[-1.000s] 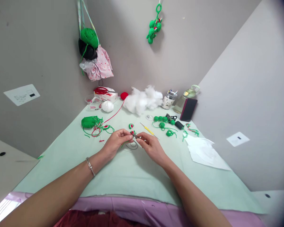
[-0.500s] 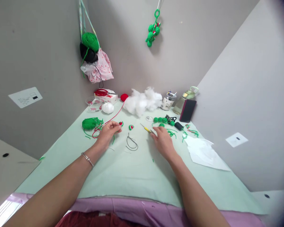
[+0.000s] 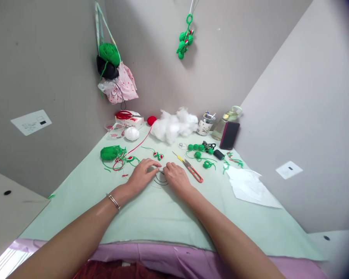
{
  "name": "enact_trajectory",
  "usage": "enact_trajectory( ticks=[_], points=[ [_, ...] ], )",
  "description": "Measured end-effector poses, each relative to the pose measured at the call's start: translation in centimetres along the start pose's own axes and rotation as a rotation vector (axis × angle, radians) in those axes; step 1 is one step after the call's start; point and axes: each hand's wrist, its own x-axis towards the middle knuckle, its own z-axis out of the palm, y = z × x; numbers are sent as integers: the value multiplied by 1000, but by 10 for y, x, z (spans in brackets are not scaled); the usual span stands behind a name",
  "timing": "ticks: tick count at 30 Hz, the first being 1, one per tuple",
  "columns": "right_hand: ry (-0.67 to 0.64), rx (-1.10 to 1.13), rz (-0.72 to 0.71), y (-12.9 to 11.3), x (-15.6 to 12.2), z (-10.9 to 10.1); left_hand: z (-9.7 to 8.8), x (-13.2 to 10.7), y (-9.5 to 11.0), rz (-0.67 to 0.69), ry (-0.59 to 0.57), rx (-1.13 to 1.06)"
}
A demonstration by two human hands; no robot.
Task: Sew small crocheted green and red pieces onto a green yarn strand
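Observation:
My left hand [image 3: 143, 174] is over the table with thumb and forefinger curved together at the top of a looped black cord [image 3: 162, 182]. Close beside it, my right hand [image 3: 177, 176] has its fingers curled down on the same cord, their tips partly hidden. Just beyond the hands lie two small green, red and white crocheted pieces [image 3: 158, 155], one with a green yarn tail. Another such piece [image 3: 130, 159] rests to the left. Orange-handled thread snips [image 3: 194, 171] and a yellow-handled crochet hook [image 3: 179, 158] are right of my right hand.
White stuffing [image 3: 174, 126] is heaped at the back. Green yarn [image 3: 112, 153] and a white ball [image 3: 132, 134] lie left. Green crocheted balls [image 3: 196, 147], a phone [image 3: 229, 135] and white paper [image 3: 248, 186] are right. A green crocheted hanging [image 3: 186, 40] is on the wall.
My left hand has let go of a crocheted piece, now beside the other one, and moved right to the cord. My right hand has left the snips and moved left to it.

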Motion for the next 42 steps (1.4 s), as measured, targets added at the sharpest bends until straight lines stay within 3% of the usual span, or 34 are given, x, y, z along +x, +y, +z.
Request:
enact_trajectory(
  ticks=[8, 16, 23, 26, 29, 31, 36, 39, 42],
  points=[
    [-61, -14, -11, -3, -4, -17, 4, -1, 3, 3, -14, -69],
    [-37, -10, 39, 1, 0, -6, 4, -2, 6, 10, -19, -21],
    [77, 66, 49, -2, -6, -19, -1, -3, 13, -2, 46, -92],
    [137, 143, 70, -4, -9, -24, -1, -2, 12, -38, 10, -138],
    [259, 362, 114, -1, -13, -28, 0, -1, 12, -118, -80, -275],
    [321, 654, 144, 2, -15, -30, 1, -2, 14, -174, -135, -401],
    [237, 1485, 150, 7, -19, -34, 2, -6, 24, -237, -237, -586],
    [196, 1632, 129, 8, -19, -35, 2, -7, 26, -268, -302, -659],
    [272, 1724, 198, 12, -17, -35, 1, -8, 26, -308, -353, -727]
  ],
)
